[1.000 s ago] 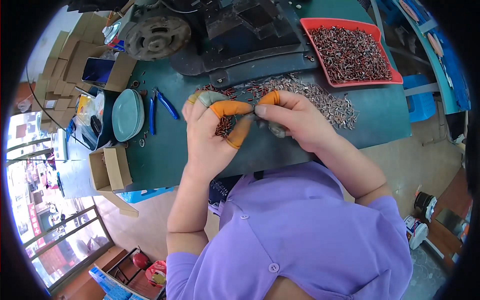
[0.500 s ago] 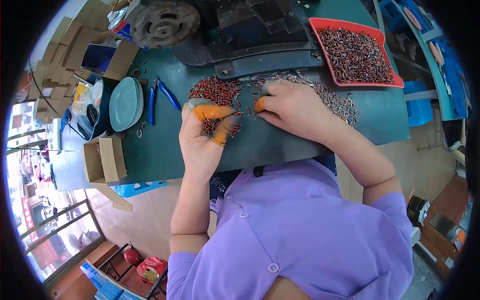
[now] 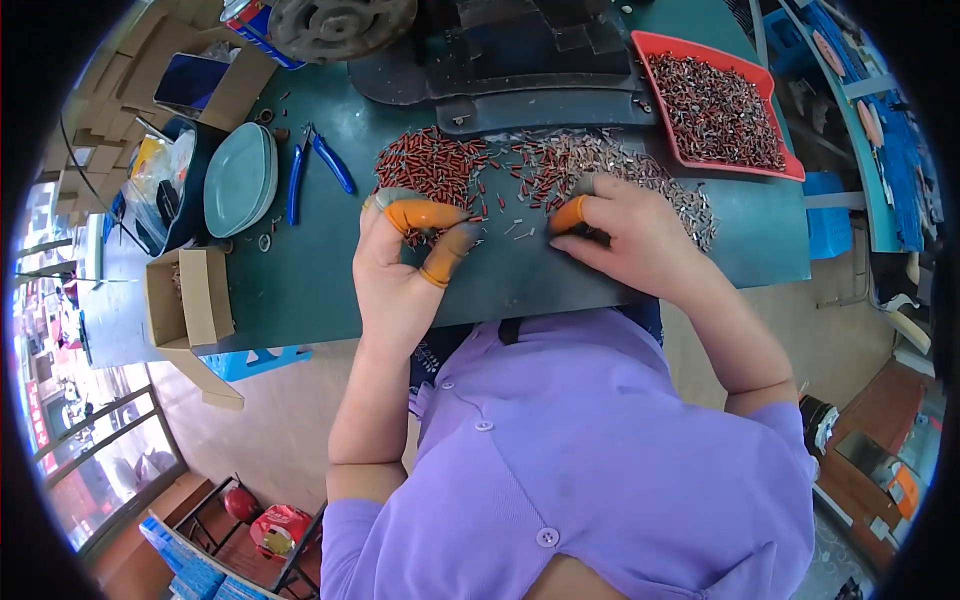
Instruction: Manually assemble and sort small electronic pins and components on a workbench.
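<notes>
My left hand (image 3: 400, 265), with orange finger cots on thumb and index finger, pinches a small red-and-silver pin (image 3: 477, 218) at its fingertips. It lies over the near side of a pile of red-bodied metal pins (image 3: 430, 168). To the right, my right hand (image 3: 635, 235) is closed, palm down, at the near edge of a second pile of silver and red pins (image 3: 660, 180). It wears an orange cot too; whatever is between its fingertips is hidden. A few loose pins (image 3: 520, 230) lie on the green tabletop between the hands.
A red tray (image 3: 720, 115) full of pins stands at the back right. Behind the piles is a dark machine base (image 3: 540, 110). Left of the piles lie blue-handled pliers (image 3: 330, 165), a stack of pale green dishes (image 3: 240, 180), a dark bin (image 3: 198, 190) and an open cardboard box (image 3: 205, 295).
My right hand has moved right, away from the left hand, to the second pile. My left hand stays pinched by the red pile. The whole view has shifted slightly.
</notes>
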`<state>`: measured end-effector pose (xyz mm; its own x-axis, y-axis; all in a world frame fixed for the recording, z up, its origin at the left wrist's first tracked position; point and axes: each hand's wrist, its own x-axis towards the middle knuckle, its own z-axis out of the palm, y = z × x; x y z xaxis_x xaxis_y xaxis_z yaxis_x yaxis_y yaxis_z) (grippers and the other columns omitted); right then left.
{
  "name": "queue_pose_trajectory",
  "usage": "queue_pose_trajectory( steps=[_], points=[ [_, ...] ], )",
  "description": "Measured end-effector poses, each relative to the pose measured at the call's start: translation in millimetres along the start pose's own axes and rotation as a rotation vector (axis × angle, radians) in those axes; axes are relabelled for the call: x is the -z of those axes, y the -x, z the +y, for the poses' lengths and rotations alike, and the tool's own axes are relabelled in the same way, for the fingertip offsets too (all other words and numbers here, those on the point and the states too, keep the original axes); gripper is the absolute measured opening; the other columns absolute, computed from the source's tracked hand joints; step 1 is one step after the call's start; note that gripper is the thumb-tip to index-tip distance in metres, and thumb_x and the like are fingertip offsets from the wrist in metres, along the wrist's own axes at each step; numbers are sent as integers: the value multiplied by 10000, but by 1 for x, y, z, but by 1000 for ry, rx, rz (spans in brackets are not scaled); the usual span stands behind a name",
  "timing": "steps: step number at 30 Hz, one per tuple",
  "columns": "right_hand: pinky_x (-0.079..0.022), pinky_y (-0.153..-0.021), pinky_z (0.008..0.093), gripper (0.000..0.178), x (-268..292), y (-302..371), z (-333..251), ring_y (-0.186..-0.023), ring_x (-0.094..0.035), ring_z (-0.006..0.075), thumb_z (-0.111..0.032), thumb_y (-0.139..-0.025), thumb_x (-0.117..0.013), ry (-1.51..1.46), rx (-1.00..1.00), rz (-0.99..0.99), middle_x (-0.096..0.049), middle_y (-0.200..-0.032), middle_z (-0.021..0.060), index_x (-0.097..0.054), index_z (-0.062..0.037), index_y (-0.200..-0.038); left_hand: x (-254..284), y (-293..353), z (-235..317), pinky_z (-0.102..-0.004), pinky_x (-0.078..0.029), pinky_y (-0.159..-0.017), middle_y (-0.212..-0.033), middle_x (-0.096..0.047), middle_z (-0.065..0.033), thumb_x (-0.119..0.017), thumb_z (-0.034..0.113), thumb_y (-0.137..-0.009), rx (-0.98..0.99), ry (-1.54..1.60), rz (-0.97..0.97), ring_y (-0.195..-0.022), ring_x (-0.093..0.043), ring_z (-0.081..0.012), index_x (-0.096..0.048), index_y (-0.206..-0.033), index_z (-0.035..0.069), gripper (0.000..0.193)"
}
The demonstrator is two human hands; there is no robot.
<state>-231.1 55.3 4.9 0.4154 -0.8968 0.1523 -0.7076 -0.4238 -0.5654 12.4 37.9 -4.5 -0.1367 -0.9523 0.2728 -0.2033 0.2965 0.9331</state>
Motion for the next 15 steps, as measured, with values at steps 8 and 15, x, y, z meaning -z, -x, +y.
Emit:
queue_pose_trajectory(
  steps=[8,15],
  points=[
    [-493,-622,360,178,-25,-13,3,-757,-592,248,-220,-774,-729,171,179,55,-537,-815,66,-624,-90,-836,-4,3,1,-274,-412,-791,-857,-586,-12,-782,5,-702,-19,-32,-40,-870,-517,-167,-677,-857,71,199],
    [-483,-601,342,249,-16,38,-6,-728,-570,222,-267,-753,-736,237,203,40,-533,-866,44,-656,-120,-937,-7,6,-2,-277,-415,-771,-852,-585,-17,-773,-1,-709,-80,-94,-4,-843,-517,-174,-681,-851,69,182]
  ],
)
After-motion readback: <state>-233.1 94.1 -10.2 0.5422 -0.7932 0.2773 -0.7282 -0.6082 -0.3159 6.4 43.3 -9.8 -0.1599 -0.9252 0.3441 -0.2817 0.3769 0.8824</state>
